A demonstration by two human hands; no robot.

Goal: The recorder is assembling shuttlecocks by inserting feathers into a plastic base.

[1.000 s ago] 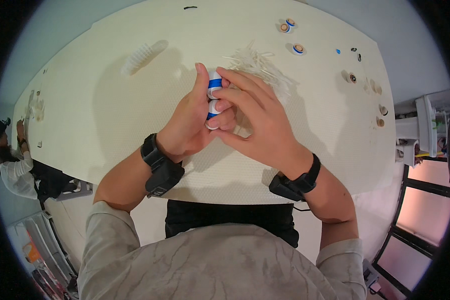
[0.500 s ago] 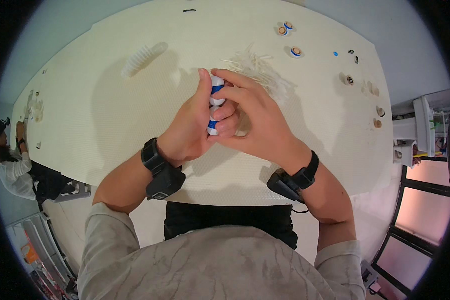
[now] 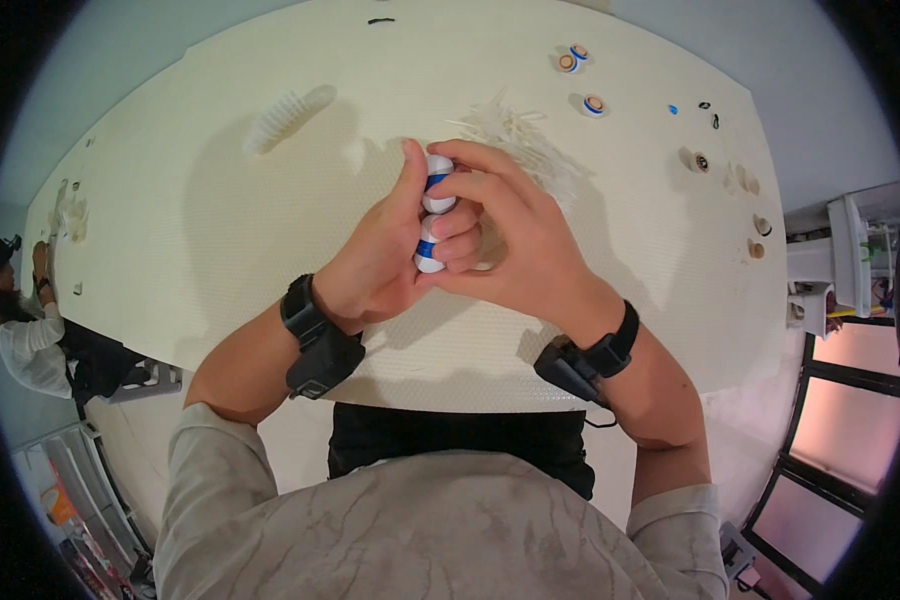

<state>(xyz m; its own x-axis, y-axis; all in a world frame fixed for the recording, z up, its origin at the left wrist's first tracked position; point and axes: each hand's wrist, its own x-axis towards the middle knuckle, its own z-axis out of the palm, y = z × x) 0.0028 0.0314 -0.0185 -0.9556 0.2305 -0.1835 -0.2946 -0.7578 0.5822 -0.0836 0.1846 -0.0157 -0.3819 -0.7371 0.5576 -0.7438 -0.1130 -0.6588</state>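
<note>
Two small rounded white pieces with blue bands, an upper piece (image 3: 439, 197) and a lower piece (image 3: 430, 258), stand end to end between my hands over the table. My left hand (image 3: 395, 235) is closed around them from the left, its thumb pointing up along their side; its other fingers are partly hidden. From the right, my right hand (image 3: 515, 220) has its thumb and fingers curled onto the pieces. The right index finger lies near the top of the upper piece, and another finger crosses its blue band. Both wrists wear black strapped devices.
Beyond my hands, a pile of thin white sticks (image 3: 520, 140) lies on the cream table (image 3: 240, 240). A ribbed white stack (image 3: 280, 120) rests at left. Small round white-blue pieces with orange tops (image 3: 594, 105) sit far right, near other bits. Another person (image 3: 30, 330) sits at the left edge.
Both hands keep their grip on the two pieces, with hardly any movement. The pieces and the left hand have shifted very slightly to the right.
</note>
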